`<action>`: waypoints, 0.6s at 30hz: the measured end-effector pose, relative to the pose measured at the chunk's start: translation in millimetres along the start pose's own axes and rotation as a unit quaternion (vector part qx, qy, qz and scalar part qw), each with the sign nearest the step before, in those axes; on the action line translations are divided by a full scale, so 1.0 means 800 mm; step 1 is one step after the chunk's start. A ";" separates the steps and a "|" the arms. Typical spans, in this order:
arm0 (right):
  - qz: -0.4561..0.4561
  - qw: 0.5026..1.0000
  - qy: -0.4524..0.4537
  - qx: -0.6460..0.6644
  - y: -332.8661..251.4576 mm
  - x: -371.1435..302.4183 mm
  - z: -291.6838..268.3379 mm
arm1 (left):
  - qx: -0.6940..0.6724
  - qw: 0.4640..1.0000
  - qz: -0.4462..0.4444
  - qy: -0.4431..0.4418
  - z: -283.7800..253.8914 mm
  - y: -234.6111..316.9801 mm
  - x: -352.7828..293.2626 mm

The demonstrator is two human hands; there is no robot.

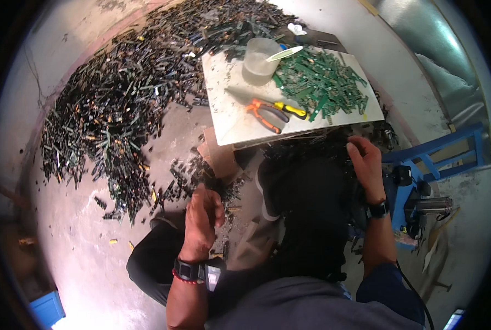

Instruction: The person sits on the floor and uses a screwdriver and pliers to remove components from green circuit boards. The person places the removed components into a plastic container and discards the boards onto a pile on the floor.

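My left hand [202,217] hangs over the floor beside my left leg, its fingers curled in. Whatever may lie inside them is hidden. To the right, my right hand [366,165] is held above my dark-clothed right knee, near the white board's front edge. Its fingers are slightly bent and apart, with nothing visible in them. On the white board [229,118] in front of me lie orange-handled pliers [267,116], a yellow-and-black handled tool [291,110] and a heap of green circuit-board strips [320,82]. A clear plastic cup [259,60] stands behind, with white tweezers [284,53] by its rim.
A wide heap of dark electronic strips [113,121] covers the floor at the left and far side. Brown cardboard [219,157] lies by the board's left corner. A blue chair-like frame [443,157] stands on the right, beside a metal cylinder [435,206].
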State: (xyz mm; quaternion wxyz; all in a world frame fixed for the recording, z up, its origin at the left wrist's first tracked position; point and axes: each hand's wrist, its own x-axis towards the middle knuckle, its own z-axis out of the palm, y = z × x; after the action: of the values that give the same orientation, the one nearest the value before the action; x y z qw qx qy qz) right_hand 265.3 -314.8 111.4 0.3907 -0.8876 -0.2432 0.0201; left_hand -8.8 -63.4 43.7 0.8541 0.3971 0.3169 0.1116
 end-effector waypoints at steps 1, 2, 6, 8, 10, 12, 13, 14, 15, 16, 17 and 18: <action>-0.001 0.998 -0.066 0.000 -0.022 -0.002 0.006 | -0.018 1.000 0.010 0.021 -0.009 -0.004 0.006; -0.052 0.991 -0.124 0.001 -0.045 -0.004 0.017 | -0.055 0.997 0.000 0.052 -0.013 -0.005 0.011; -0.161 0.913 -0.374 0.009 -0.144 -0.002 0.103 | -0.180 0.973 -0.005 0.146 -0.030 0.006 0.014; -0.210 0.849 -0.482 -0.061 -0.176 0.003 0.155 | -0.193 0.969 0.006 0.154 -0.029 0.017 0.011; -0.243 0.808 -0.527 -0.099 -0.139 0.002 0.240 | -0.187 0.969 -0.012 0.162 -0.021 0.024 0.006; -0.245 0.781 -0.550 -0.166 -0.101 0.002 0.300 | -0.179 0.969 -0.018 0.167 -0.014 0.024 0.001; -0.246 0.757 -0.566 -0.216 -0.078 0.000 0.329 | -0.172 0.969 -0.035 0.176 -0.011 0.024 -0.004; -0.242 0.731 -0.579 -0.267 -0.050 -0.003 0.357 | -0.161 0.965 -0.055 0.201 -0.007 0.020 -0.002; -0.236 0.733 -0.571 -0.285 -0.021 -0.008 0.379 | -0.100 0.981 -0.039 0.164 -0.004 0.019 -0.004; -0.232 0.734 -0.562 -0.303 0.011 -0.015 0.395 | -0.038 0.991 -0.022 0.126 -0.005 0.017 -0.008; -0.226 0.734 -0.553 -0.322 0.039 -0.023 0.407 | -0.004 0.995 -0.032 0.093 -0.010 0.008 -0.008; -0.226 0.721 -0.565 -0.330 0.058 -0.029 0.416 | 0.027 0.997 -0.042 0.059 -0.015 -0.004 -0.008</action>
State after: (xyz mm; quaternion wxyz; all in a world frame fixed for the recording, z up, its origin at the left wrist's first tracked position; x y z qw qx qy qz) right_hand 189.2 -124.0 -155.9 -0.1445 -0.7029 -0.6035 0.3475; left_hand -21.3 -61.2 38.5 0.8264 0.3996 0.3863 0.0906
